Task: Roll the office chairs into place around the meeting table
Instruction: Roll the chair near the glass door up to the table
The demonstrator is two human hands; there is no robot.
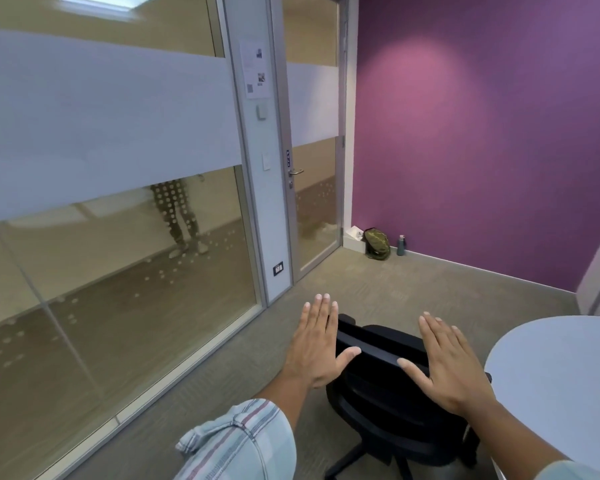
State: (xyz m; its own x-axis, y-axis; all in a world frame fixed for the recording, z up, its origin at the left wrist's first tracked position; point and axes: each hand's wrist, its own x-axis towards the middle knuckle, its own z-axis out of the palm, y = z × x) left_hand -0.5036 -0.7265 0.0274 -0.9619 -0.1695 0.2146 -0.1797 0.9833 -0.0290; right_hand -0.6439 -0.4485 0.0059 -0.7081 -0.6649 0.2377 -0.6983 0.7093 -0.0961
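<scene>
A black office chair (pixel 388 393) stands on the carpet just left of the round white meeting table (pixel 561 368), with its backrest top toward me. My left hand (pixel 317 344) hovers flat over the left end of the backrest, fingers spread, holding nothing. My right hand (pixel 451 365) is spread the same way above the right end of the backrest. I cannot tell whether either palm touches the chair. The chair's base and castors show below, partly hidden by my right forearm.
A glass partition (pixel 111 271) with a frosted band runs along the left, ending at a glazed door (pixel 312 188). A purple wall (pixel 482 150) closes the back. A green bag (pixel 377 244) and a bottle (pixel 401 244) sit at its foot. Carpet lies between chair and door.
</scene>
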